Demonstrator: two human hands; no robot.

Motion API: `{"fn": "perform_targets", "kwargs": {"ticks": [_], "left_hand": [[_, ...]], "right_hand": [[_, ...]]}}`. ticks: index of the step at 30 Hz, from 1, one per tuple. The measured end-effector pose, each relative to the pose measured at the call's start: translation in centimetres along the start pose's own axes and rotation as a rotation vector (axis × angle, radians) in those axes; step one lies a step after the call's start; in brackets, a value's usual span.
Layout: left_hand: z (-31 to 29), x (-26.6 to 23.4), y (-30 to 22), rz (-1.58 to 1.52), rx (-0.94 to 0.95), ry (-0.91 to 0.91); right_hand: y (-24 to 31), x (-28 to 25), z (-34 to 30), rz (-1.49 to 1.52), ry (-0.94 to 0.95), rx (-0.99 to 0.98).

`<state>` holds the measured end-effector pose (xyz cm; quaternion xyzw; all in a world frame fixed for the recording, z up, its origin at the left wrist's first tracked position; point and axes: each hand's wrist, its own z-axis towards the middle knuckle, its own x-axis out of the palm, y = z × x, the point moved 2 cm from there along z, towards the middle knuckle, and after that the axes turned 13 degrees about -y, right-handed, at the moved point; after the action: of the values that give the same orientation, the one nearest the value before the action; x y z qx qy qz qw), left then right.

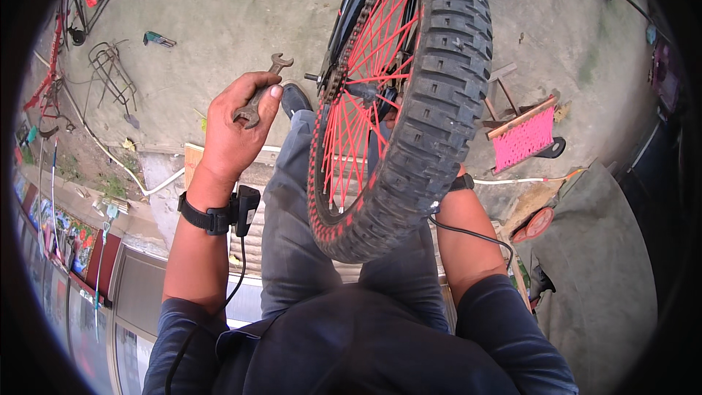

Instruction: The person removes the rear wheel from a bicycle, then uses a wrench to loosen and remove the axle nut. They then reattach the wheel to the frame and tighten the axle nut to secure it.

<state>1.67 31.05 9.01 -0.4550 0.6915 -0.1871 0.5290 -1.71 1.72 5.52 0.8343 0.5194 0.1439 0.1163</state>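
Note:
A bicycle wheel with red spokes (349, 148) and a knobby black tyre (455, 66) stands upright in front of my legs. Its chain (357, 38) and dark frame run along the left side. My left hand (238, 117) is closed around a double open-ended wrench (276, 67), whose two jaws stick out beyond the fingers. The wrench is left of the axle end (311, 77), apart from it. Behind the wheel is my right hand (392, 117); only a bit of it shows through the spokes near the hub, so its grip is hidden.
A folding stool with a pink woven seat (525, 137) lies on the right. A teal folding tool set (159, 39) and a bent metal rack (112, 77) are on the concrete at left. A grey sheet (599, 271) and an orange disc (540, 224) lie near right. Cables hang from both wrists.

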Motion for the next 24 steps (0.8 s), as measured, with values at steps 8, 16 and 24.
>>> {"fn": "perform_targets", "kwargs": {"ticks": [8, 16, 24], "left_hand": [[-3.3, 0.9, -0.4, 0.112, 0.327, 0.147], [-2.8, 1.3, -1.0, 0.198, 0.558, 0.235], [-2.0, 1.5, -1.3, 0.22, 0.607, 0.261]], "right_hand": [[-0.7, -1.0, 1.7, 0.138, 0.059, 0.11], [-2.2, -0.7, 3.5, 0.082, 0.01, 0.089], [-0.4, -0.7, 1.1, 0.276, 0.282, 0.042]]}}
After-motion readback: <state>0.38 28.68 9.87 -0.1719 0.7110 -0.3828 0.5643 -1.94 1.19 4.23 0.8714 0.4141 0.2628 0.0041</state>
